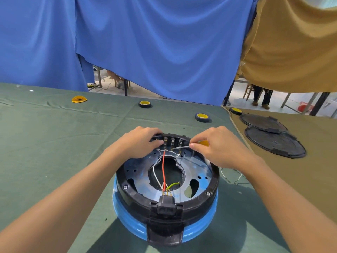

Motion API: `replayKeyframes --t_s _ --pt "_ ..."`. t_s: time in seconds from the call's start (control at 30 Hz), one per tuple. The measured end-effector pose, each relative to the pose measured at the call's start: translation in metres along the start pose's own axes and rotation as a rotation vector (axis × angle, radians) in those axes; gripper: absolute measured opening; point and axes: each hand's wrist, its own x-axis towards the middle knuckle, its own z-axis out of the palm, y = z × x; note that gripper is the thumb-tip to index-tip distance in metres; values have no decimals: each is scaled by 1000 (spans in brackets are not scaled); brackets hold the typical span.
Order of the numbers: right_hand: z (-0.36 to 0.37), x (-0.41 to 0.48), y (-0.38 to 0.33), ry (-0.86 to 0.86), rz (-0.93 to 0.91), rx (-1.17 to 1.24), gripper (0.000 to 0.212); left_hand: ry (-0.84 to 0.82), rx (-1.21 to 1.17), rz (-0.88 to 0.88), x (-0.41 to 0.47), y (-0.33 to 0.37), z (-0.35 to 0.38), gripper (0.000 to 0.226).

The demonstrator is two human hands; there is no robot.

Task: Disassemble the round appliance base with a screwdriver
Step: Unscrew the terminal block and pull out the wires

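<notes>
Open base (200,204) sits on green cloth (54,136), under and between both hands. Left hand (138,143) curls over the far rim, thumb by the terminals (172,141). Right hand (218,147) pinches the screwdriver (181,147), shaft pointing left, tip at the terminals. Red wire (163,168) runs nearward from there. Tape roll (202,117) beyond the right hand; covers (273,145) to its right.

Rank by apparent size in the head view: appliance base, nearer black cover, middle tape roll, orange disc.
1. appliance base, closest to the camera.
2. nearer black cover.
3. middle tape roll and orange disc look alike; the disc lies farther off, so unranked.
</notes>
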Motion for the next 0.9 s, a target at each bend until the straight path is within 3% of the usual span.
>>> replayKeyframes --t_s 0.33,0.53,0.9 --pt "0 -1 2 44 -27 -1 22 -31 43 3 -2 4 -2 51" --pt "1 3 3 -75 -69 -4 22 -30 36 5 -3 4 -2 51" --pt "2 1 4 -54 -68 45 20 -21 22 13 -4 5 -2 48"
